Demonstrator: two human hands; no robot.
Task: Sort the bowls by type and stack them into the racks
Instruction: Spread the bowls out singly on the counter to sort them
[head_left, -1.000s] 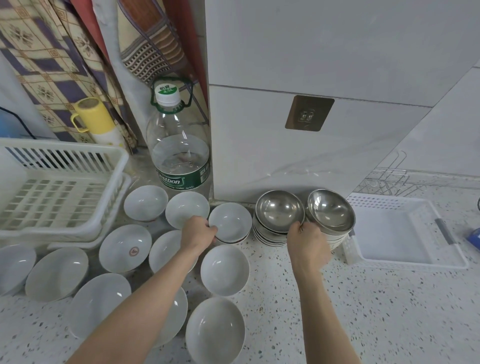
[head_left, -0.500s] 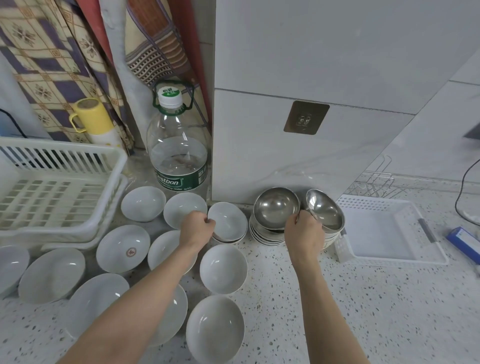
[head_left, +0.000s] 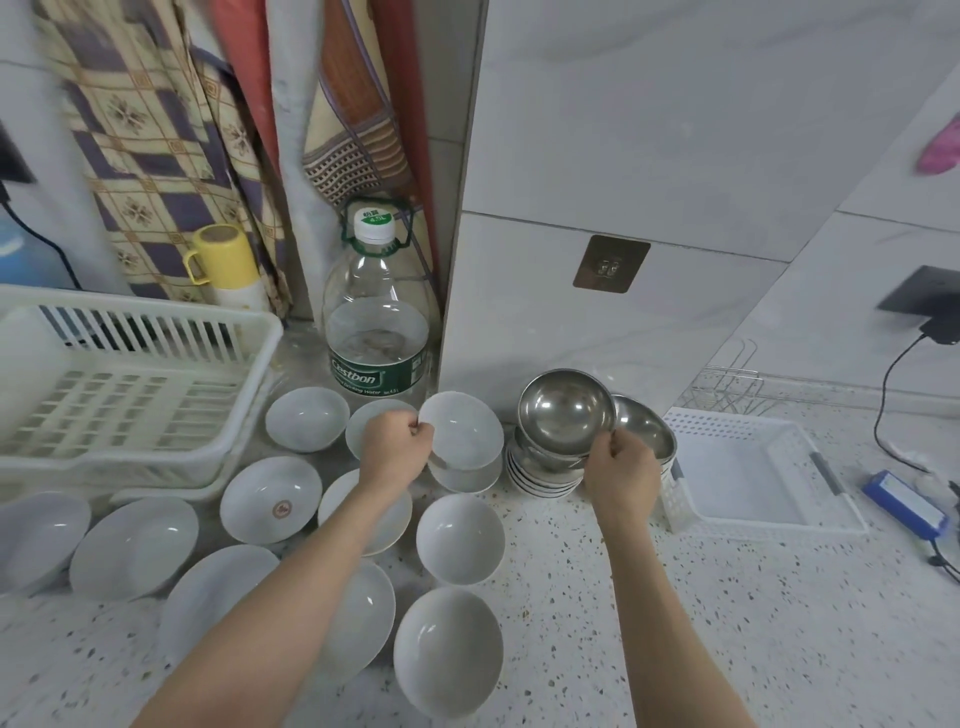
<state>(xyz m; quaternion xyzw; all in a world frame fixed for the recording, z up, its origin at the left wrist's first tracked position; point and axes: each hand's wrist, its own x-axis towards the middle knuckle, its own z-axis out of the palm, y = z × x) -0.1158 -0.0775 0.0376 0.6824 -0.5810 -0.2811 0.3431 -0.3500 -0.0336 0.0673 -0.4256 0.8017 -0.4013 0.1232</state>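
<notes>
My left hand (head_left: 396, 441) pinches the rim of a small white bowl (head_left: 461, 428), lifted and tilted above another white bowl (head_left: 467, 477). My right hand (head_left: 621, 467) grips the rim of a steel bowl (head_left: 566, 410), raised off a stack of bowls (head_left: 543, 475). A second steel bowl (head_left: 644, 428) leans behind that hand. Several white bowls lie on the speckled counter, among them one with a red mark (head_left: 271, 499). A white slatted rack (head_left: 130, 384) stands at the left and a shallow white basket (head_left: 753, 473) at the right.
A large water bottle (head_left: 378, 332) stands against the wall behind the bowls, with a yellow flask (head_left: 223, 265) to its left. A wire rack (head_left: 727, 387) sits behind the white basket. A blue box (head_left: 904, 504) and cables lie at the far right.
My left hand has lifted and tilted the small white bowl off the one beneath it. My right hand has raised the steel bowl from its stack.
</notes>
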